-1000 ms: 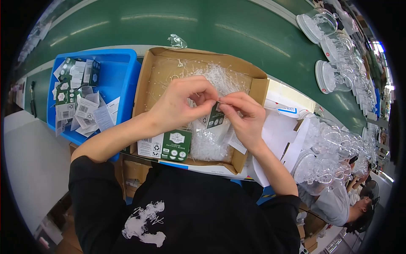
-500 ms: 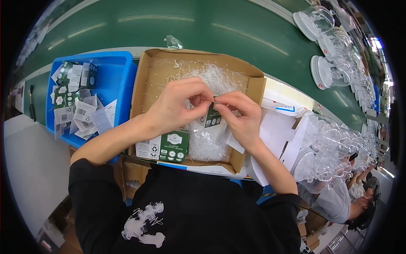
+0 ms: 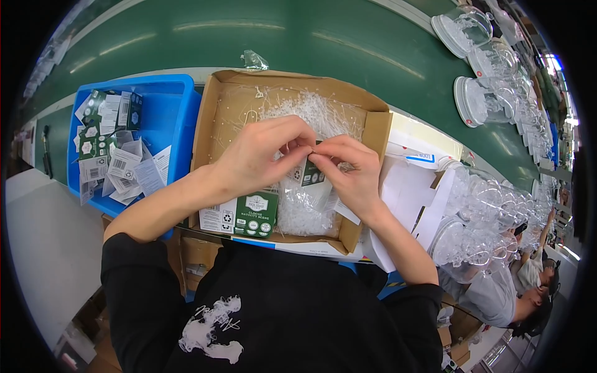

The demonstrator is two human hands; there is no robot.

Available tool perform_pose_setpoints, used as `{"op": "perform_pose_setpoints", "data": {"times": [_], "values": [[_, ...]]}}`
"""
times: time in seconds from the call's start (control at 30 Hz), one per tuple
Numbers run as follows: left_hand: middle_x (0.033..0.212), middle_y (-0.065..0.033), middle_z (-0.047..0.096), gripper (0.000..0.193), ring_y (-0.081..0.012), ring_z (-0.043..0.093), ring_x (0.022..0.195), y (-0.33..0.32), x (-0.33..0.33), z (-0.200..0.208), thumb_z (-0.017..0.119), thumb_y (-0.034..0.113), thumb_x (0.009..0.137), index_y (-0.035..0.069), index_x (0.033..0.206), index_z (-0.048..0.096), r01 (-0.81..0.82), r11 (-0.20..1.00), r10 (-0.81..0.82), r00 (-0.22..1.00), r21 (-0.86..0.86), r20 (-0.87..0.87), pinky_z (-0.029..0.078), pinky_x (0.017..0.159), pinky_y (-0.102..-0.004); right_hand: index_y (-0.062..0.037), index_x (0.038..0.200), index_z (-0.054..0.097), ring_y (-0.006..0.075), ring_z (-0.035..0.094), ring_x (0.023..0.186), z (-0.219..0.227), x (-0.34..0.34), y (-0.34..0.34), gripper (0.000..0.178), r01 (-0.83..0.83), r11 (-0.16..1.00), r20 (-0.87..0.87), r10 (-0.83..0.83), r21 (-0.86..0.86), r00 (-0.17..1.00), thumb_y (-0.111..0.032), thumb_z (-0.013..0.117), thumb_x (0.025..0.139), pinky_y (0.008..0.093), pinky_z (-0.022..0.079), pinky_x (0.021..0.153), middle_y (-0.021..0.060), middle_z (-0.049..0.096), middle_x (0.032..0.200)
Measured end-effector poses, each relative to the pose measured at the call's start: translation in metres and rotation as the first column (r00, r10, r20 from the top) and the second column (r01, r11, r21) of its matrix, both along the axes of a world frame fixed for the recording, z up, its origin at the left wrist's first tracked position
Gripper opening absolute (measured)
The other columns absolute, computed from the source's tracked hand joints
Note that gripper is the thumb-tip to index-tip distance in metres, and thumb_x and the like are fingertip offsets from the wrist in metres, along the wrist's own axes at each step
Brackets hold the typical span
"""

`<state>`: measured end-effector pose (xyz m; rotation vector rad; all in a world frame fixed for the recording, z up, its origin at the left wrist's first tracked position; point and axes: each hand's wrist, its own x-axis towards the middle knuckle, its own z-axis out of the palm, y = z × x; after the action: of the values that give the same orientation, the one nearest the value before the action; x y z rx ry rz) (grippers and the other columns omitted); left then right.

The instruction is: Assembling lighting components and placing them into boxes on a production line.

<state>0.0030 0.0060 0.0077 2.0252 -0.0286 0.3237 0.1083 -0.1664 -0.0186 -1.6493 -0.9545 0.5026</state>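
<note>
Above the cardboard tray [image 3: 227,112], my left hand [image 3: 270,146] and my right hand [image 3: 351,171] meet with their fingertips pinched together. What they pinch is too thin and too covered by fingers to name. Just under the fingertips is a small green and white card tag [image 3: 313,174], its upper part hidden by the hands. Another green and white card tag [image 3: 258,211] lies at the tray's near left. Thin clear plastic strands [image 3: 311,109] spread across the tray's far part, and a clear bag of white pieces [image 3: 301,214] lies nearer me.
Left of the tray stands a blue bin [image 3: 171,118] with several card tags [image 3: 124,161]. White cardboard [image 3: 401,193] lies to the right, beside many clear domes [image 3: 479,205]. More domes [image 3: 482,102] line the green table [image 3: 236,37]. Other people [image 3: 497,298] sit at the far right.
My right fingertips have shifted slightly left, and both hands stay pinched together. The card tag below them has turned a little.
</note>
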Motion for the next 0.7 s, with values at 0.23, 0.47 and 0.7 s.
{"op": "perform_pose_setpoints", "data": {"times": [0.23,0.47,0.7], "values": [[0.08,-0.0112,0.062,0.012,-0.0277,0.063,0.072,0.0005,0.0006,-0.0024,0.066,-0.001,0.078,0.003,0.088,0.059,0.041,0.998,-0.042,0.999,0.057,0.024,0.05,0.061,-0.0349,-0.002,0.091,0.072,0.0111,0.06,0.066,-0.0039,0.0,0.0014,0.011,-0.001,0.999,0.032,0.0,0.032,0.999,-0.001,0.072,0.08,0.0228,0.046,0.055,0.0062,0.067,0.084],[0.08,-0.0082,0.063,0.015,-0.0206,0.064,0.07,-0.0005,-0.0038,-0.0038,0.069,-0.004,0.076,0.003,0.085,0.06,0.043,0.989,-0.041,0.999,0.142,-0.018,0.051,0.059,-0.0303,0.0006,0.089,0.071,0.0121,0.062,0.07,0.0004,-0.0038,0.0004,0.011,-0.014,1.0,0.092,0.015,-0.008,0.996,0.002,0.072,0.079,0.0235,0.048,0.058,0.0071,0.066,0.085],[0.078,-0.0072,0.064,0.015,-0.0198,0.064,0.069,-0.0013,-0.007,-0.0028,0.07,-0.003,0.076,0.003,0.084,0.059,0.023,0.987,-0.014,0.998,0.158,-0.056,0.05,0.059,-0.0296,-0.001,0.091,0.071,0.014,0.063,0.068,-0.0043,-0.0045,0.0023,0.011,-0.056,0.998,0.207,0.053,0.009,0.977,-0.002,0.072,0.08,0.0263,0.05,0.058,0.0068,0.065,0.085]]}}
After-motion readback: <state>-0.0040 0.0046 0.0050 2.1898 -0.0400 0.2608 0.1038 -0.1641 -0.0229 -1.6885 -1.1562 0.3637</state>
